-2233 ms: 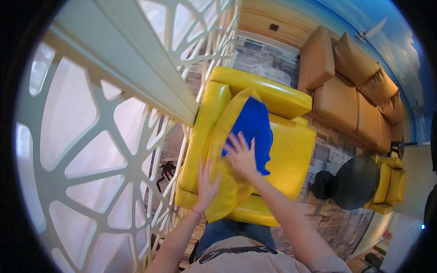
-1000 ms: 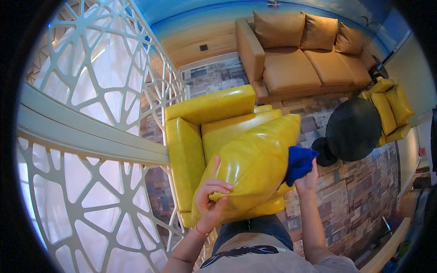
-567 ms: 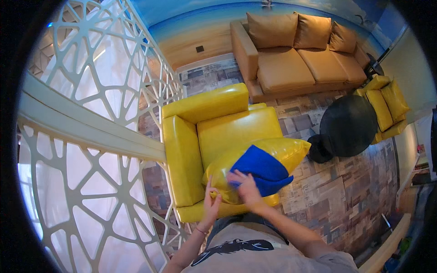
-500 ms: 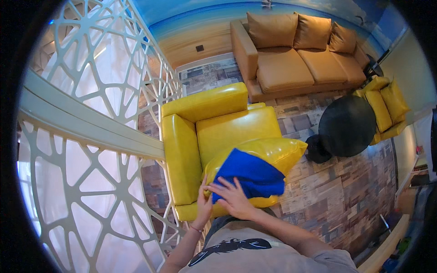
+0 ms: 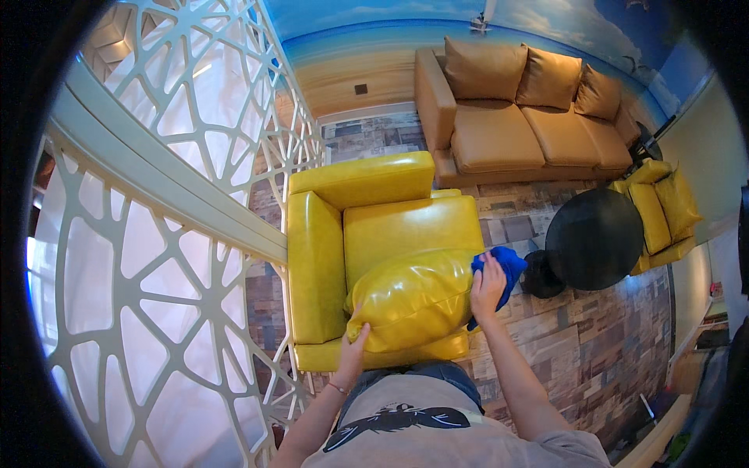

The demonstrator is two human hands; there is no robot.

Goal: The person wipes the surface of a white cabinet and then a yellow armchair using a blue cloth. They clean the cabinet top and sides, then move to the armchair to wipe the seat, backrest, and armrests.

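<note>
Cushion (image 5: 413,300), glossy yellow, lies lower centre; left hand (image 5: 355,349) pinches its left corner, best held firm; right hand (image 5: 487,292) covers blue cloth (image 5: 509,269) at its right end, grip unclear.

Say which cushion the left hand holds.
The yellow cushion at the near armchair: the left hand holds its corner. The others rest on the sofa and far armchair.
</note>
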